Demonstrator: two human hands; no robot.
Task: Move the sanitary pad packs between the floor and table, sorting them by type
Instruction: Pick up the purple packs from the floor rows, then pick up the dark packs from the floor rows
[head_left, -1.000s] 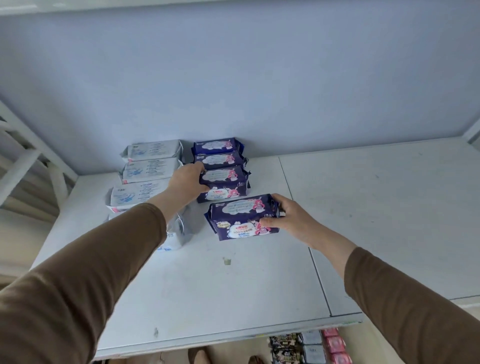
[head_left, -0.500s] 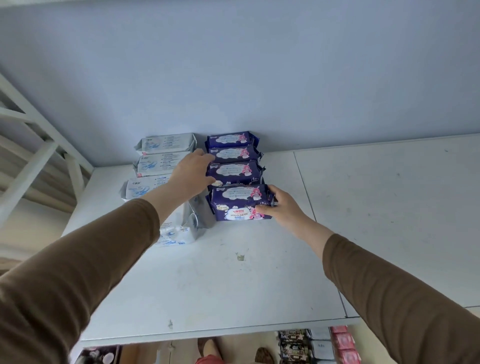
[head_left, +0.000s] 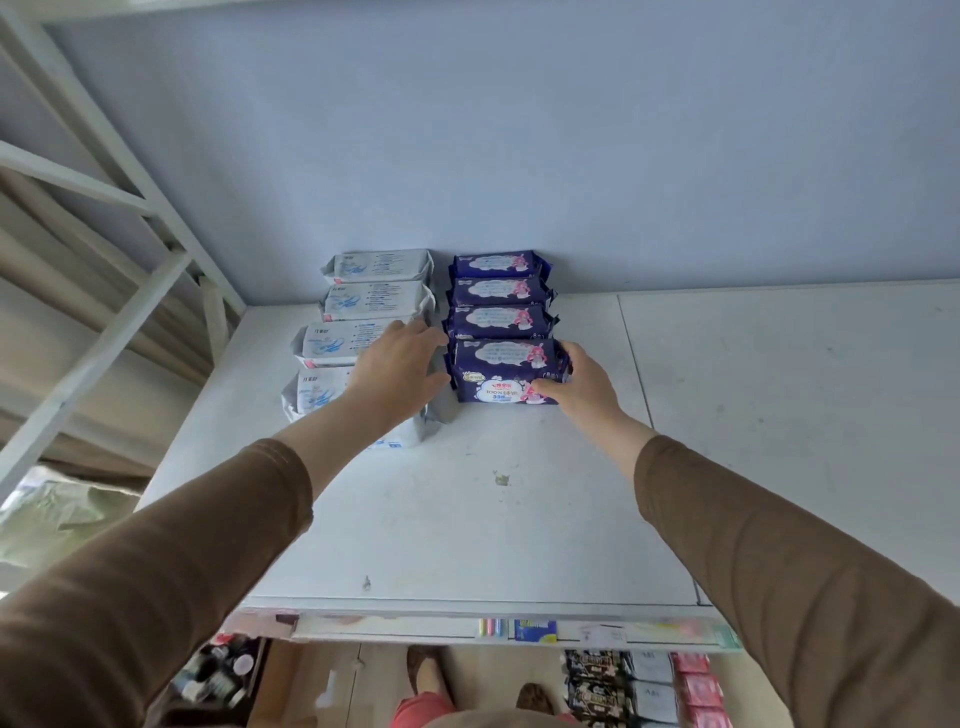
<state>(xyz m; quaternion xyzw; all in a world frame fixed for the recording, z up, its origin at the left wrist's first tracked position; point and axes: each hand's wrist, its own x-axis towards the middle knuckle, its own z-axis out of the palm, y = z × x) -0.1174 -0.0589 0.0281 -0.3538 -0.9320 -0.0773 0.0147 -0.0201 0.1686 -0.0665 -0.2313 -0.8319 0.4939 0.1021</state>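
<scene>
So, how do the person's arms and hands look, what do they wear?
Both arms wear long brown sleeves of plain soft fabric, ending before the wrists. The left hand and the right hand are bare: no gloves, rings or watch show.

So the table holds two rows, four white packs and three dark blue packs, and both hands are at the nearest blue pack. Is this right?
Not quite: the head view shows four dark blue packs, not three. The four white packs on the table, and both hands at the nearest blue pack, are right.
</scene>
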